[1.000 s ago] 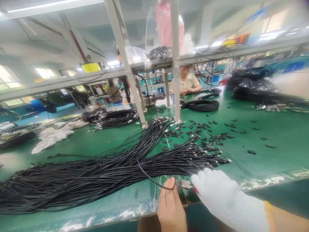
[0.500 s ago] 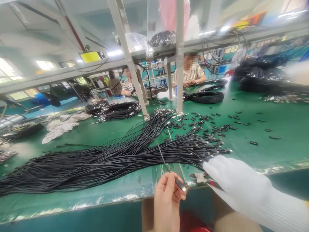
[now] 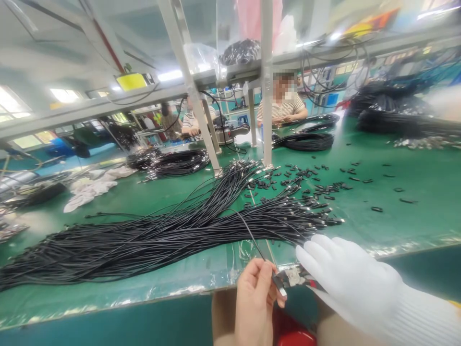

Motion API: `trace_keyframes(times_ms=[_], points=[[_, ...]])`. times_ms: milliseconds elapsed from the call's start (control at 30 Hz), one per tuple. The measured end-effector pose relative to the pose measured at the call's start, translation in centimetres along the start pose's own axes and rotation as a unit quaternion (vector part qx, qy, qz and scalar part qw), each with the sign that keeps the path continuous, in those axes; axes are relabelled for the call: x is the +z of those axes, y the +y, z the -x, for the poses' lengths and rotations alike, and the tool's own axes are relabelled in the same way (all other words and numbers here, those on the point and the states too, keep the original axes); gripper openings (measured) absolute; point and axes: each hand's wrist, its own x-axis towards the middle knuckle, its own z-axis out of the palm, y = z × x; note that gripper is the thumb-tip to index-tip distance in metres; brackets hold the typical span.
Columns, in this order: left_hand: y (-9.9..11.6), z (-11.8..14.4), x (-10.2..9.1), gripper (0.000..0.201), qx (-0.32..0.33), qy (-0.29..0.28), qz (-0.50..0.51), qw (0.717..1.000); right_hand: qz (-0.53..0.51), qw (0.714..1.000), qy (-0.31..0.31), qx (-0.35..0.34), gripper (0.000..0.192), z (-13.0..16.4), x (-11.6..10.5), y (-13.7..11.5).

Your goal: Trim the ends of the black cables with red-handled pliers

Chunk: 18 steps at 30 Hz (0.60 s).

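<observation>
My bare left hand [image 3: 254,300] pinches the end of one thin black cable [image 3: 252,236] at the table's near edge; its metal plug tip [image 3: 280,287] points down to the right. My right hand [image 3: 347,276], in a white knit glove, grips small red-handled cutting pliers [image 3: 293,277], whose jaws sit right beside the plug tip. The cable rises out of a big bundle of black cables [image 3: 151,238] lying across the green table [image 3: 414,221].
Small black sleeves [image 3: 306,185] lie scattered beyond the bundle. Coiled cables [image 3: 306,142] and white rags [image 3: 90,187] lie farther back. Metal shelf posts [image 3: 266,96] stand mid-table. A person in a striped shirt [image 3: 284,105] works opposite. A red container [image 3: 293,334] is below the edge.
My left hand turned the cable end from pointing at the pliers to hanging over the table edge. My gloved right hand drew back, then brought the pliers close to the plug again.
</observation>
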Motion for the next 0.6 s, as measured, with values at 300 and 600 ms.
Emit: trace_keyframes(times_ms=[300,600], points=[[-1.5,0.2,-0.1,0.054,0.004,0.031,0.016,0.999,0.087,0.995,-0.041,0.021,0.015,2.1,2.0,-2.0],[-1.8,1.4,-1.4,0.065,0.017,-0.007,-0.175,0.984,-0.021,0.997,-0.044,0.06,0.019,4.1,2.8,-1.5]])
